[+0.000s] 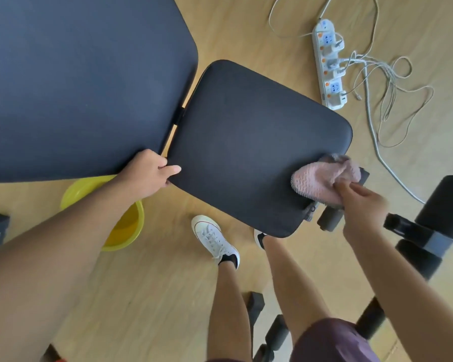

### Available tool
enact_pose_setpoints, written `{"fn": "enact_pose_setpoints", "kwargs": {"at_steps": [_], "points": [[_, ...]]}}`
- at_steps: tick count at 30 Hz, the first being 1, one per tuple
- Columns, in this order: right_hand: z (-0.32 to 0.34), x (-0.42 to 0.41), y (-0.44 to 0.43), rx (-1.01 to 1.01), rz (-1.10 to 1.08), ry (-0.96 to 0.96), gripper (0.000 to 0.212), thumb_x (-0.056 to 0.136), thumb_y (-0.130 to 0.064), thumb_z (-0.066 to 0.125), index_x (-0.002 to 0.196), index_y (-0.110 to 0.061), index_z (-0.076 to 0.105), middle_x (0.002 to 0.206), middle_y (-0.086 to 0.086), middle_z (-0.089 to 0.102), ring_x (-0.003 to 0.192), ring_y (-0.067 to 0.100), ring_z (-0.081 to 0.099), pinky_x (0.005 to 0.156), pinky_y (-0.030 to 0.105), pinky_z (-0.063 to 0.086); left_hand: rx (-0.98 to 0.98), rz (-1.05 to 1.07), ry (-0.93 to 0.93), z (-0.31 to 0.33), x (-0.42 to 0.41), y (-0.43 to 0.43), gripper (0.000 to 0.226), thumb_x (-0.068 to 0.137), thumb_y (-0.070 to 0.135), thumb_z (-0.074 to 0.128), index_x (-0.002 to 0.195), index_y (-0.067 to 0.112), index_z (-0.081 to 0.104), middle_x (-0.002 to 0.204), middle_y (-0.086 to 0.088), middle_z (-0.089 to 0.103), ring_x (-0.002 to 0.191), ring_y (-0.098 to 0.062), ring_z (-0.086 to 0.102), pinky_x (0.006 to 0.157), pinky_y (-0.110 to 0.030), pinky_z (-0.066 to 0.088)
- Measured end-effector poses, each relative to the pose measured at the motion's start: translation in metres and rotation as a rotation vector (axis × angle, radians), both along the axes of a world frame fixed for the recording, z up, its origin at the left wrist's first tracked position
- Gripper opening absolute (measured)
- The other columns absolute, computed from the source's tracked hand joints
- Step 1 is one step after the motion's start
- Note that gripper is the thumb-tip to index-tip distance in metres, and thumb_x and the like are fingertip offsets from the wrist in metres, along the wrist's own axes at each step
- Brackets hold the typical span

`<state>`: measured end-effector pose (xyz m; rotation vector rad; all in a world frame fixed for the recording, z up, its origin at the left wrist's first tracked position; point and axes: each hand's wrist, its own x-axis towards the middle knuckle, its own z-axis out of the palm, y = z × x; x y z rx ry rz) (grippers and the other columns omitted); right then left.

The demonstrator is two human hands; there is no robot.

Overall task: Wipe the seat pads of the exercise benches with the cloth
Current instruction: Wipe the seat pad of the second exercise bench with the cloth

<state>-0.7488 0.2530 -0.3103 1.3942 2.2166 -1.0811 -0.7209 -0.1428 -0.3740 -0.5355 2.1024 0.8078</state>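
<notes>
Pink cloth: soft, light, knit-textured, judged pliable and easily bunched; it is held crumpled on the near right corner of the seat pad, partly draped over the edge. It is pinched from above by the right hand, thumb and fingers closed on the folds; a fuller palm-flat hold is judged better for broad strokes. Seat pad: dark, smooth, padded vinyl, judged firm yet slightly yielding and possibly slick when damp. It is steadied at its near left corner by the left hand, fingers curled under the edge, thumb laid on top. Back pad: larger, set just beside the seat pad across a narrow gap. Yellow basin: on the floor below the left forearm. Power strip with loose white cables: on the floor beyond the far right corner, to be kept clear of drips. Foam rollers: near the wiping corner, a likely snag. White sneaker: beneath the pad's near edge.
</notes>
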Motion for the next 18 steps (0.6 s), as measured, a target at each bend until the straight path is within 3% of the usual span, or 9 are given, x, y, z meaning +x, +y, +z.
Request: {"fn": "enact_pose_setpoints", "kwargs": {"at_steps": [3, 7, 11, 14, 16, 18], "points": [[-0.009, -0.029, 0.002, -0.037, 0.168, -0.037, 0.021, 0.078, -0.037, 0.081, 0.08, -0.016, 0.079, 0.067, 0.001, 0.063, 0.061, 0.02, 0.059, 0.06, 0.025, 0.051, -0.02, -0.015, 0.011, 0.006, -0.001, 0.003, 0.063, 0.096, 0.028, 0.069, 0.05, 0.012, 0.029, 0.046, -0.003, 0.039, 0.08, -0.043, 0.078, 0.063, -0.034, 0.041], [-0.018, 0.031, -0.016, -0.04, 0.15, -0.176, 0.023, 0.079, -0.032, 0.079, 0.067, -0.013, 0.071, 0.054, 0.0, 0.054, 0.051, 0.018, 0.045, 0.051, 0.024, 0.036, -0.03, -0.021, 0.011, 0.011, -0.002, 0.006, 0.062, 0.097, 0.027, 0.068, 0.051, 0.012, 0.029, 0.046, -0.004, 0.041, 0.077, -0.038, 0.08, 0.057, -0.031, 0.039], [-0.011, 0.091, -0.035, -0.107, 0.16, -0.313, 0.027, 0.081, -0.027, 0.08, 0.066, -0.007, 0.071, 0.052, 0.0, 0.058, 0.056, 0.019, 0.047, 0.053, 0.026, 0.033, -0.005, 0.011, 0.01, 0.011, -0.002, 0.005, 0.061, 0.097, 0.027, 0.068, 0.054, 0.014, 0.028, 0.047, -0.003, 0.04, 0.074, -0.031, 0.081, 0.058, -0.031, 0.041], [-0.012, 0.041, -0.027, -0.041, 0.107, -0.128, 0.031, 0.079, -0.032, 0.075, 0.069, -0.003, 0.069, 0.049, -0.003, 0.048, 0.051, 0.016, 0.042, 0.052, 0.023, 0.033, 0.0, 0.025, 0.013, 0.012, -0.002, 0.005, 0.059, 0.098, 0.028, 0.067, 0.055, 0.014, 0.028, 0.047, -0.002, 0.04, 0.072, -0.026, 0.081, 0.055, -0.029, 0.04], [-0.014, -0.008, -0.022, 0.034, 0.051, 0.007, 0.038, 0.077, -0.035, 0.072, 0.058, -0.006, 0.056, 0.04, -0.009, 0.035, 0.038, 0.013, 0.031, 0.045, 0.018, 0.029, -0.003, 0.023, 0.006, 0.012, -0.002, 0.005, 0.059, 0.098, 0.028, 0.067, 0.056, 0.014, 0.028, 0.046, -0.002, 0.042, 0.071, -0.025, 0.081, 0.056, -0.029, 0.041], [-0.024, -0.028, -0.024, 0.103, 0.071, 0.077, 0.038, 0.074, -0.041, 0.07, 0.057, -0.014, 0.049, 0.046, -0.006, 0.036, 0.045, 0.016, 0.03, 0.05, 0.021, 0.031, 0.004, 0.017, -0.005, 0.014, -0.003, 0.006, 0.059, 0.099, 0.029, 0.066, 0.056, 0.014, 0.028, 0.043, 0.001, 0.042, 0.07, -0.025, 0.081, 0.056, -0.029, 0.041]]}}
